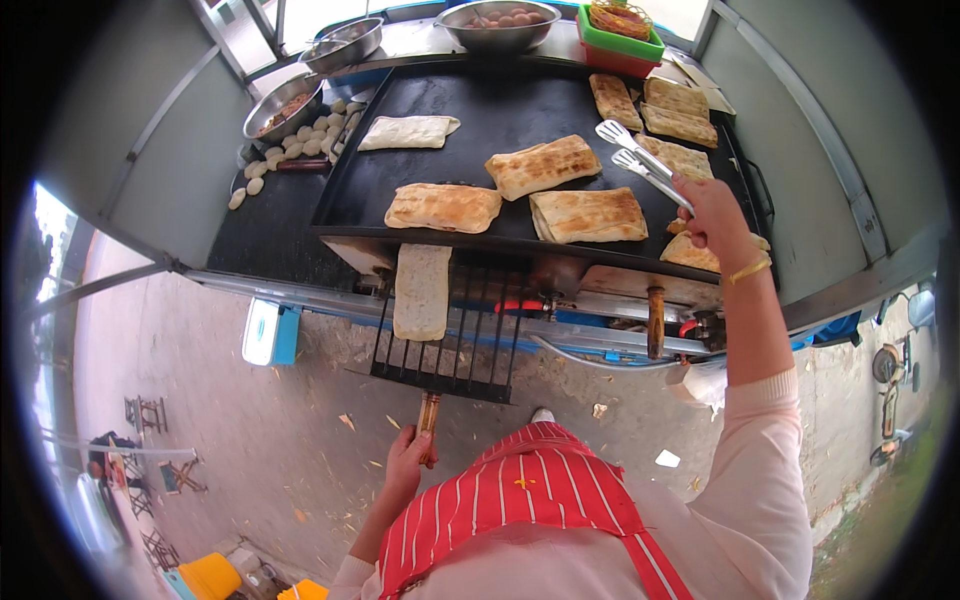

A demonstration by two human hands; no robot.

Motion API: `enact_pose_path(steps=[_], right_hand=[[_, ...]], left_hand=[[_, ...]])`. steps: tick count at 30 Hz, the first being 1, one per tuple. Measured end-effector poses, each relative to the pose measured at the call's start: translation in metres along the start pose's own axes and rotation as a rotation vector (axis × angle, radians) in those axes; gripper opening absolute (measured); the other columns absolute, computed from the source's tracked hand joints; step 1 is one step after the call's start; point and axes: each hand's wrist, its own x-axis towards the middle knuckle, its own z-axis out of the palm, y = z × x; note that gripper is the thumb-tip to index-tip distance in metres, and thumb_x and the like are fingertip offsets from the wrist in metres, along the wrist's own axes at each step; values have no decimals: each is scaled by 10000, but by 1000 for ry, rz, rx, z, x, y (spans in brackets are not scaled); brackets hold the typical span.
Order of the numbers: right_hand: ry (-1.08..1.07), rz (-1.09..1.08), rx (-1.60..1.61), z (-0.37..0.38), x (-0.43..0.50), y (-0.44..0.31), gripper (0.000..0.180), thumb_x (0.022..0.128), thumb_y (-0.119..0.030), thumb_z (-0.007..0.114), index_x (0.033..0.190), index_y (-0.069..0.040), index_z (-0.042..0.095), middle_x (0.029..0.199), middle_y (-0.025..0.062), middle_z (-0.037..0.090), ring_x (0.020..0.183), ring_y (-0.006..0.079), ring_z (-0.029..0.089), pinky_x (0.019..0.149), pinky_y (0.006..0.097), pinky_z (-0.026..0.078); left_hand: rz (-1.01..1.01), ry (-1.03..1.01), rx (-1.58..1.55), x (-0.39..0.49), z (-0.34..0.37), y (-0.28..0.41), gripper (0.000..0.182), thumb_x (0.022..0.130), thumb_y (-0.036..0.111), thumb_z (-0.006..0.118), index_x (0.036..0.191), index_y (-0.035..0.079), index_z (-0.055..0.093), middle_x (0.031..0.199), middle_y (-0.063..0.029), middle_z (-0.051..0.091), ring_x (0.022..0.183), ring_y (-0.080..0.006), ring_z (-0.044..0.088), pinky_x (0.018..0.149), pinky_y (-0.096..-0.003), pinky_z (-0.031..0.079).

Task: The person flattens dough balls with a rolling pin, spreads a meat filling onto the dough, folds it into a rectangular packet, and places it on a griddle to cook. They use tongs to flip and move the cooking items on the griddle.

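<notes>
My left hand [411, 456] grips the wooden handle [430, 412] of a barred metal rack [480, 352], pulled partway from under the griddle. A pale flatbread [421, 292] lies on its left side, the far end near the griddle's front edge. My right hand [712, 214] holds metal tongs [651, 166] above the right side of the black griddle [480, 97]; their slotted tips are apart, with nothing between them. Three browned, folded flatbreads [544, 166] rest mid-griddle, and a paler folded one [409, 133] lies at the left. Several more flatbreads [679, 112] sit along the right side, partly hidden by my hand.
Dough balls [311, 139] and a steel bowl of filling [283, 109] stand left of the griddle. Behind it are a bowl of eggs [499, 21] and a green-and-red basket stack [621, 41]. Another wooden handle [655, 322] juts out below the griddle. A blue-and-white box [270, 332] stands below the left counter.
</notes>
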Motion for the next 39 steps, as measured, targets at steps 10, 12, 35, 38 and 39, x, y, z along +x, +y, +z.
enact_pose_path(steps=[10, 12, 35, 38, 39], right_hand=[[-410, 364, 331, 33, 50, 2, 245, 989, -313, 641, 937, -85, 565, 674, 29, 538, 422, 34, 323, 375, 216, 233], [-452, 390, 439, 59, 56, 3, 228, 1005, -297, 627, 958, -95, 530, 679, 22, 531, 426, 35, 326, 373, 215, 235], [-319, 155, 332, 146, 84, -24, 317, 985, -366, 656, 883, -72, 597, 658, 6, 513, 422, 52, 290, 388, 235, 241], [-232, 77, 351, 104, 52, -19, 340, 975, -383, 663, 865, -71, 584, 645, 21, 513, 417, 66, 318, 379, 248, 240], [-213, 13, 271, 84, 34, -16, 339, 975, -384, 662, 863, -73, 587, 638, 22, 513, 414, 66, 326, 374, 248, 238]], left_hand=[[-5, 66, -49, -7, 3, -12, 328, 1012, 349, 593, 1022, 22, 576, 692, -44, 572, 605, -121, 516, 567, -278, 420], [6, 63, -63, -6, 2, -12, 331, 1010, 351, 596, 1022, 21, 577, 691, -43, 572, 605, -121, 518, 566, -277, 422], [-24, 37, -30, -35, -8, -17, 311, 1009, 338, 594, 983, 31, 555, 715, -52, 592, 628, -138, 557, 586, -290, 444], [-52, 56, 12, -47, -14, -30, 302, 1004, 326, 594, 969, 29, 548, 709, -52, 590, 622, -136, 556, 579, -288, 440], [-55, 54, 1, -49, -17, -31, 304, 1002, 326, 596, 967, 28, 547, 706, -51, 589, 619, -134, 554, 574, -287, 438]])
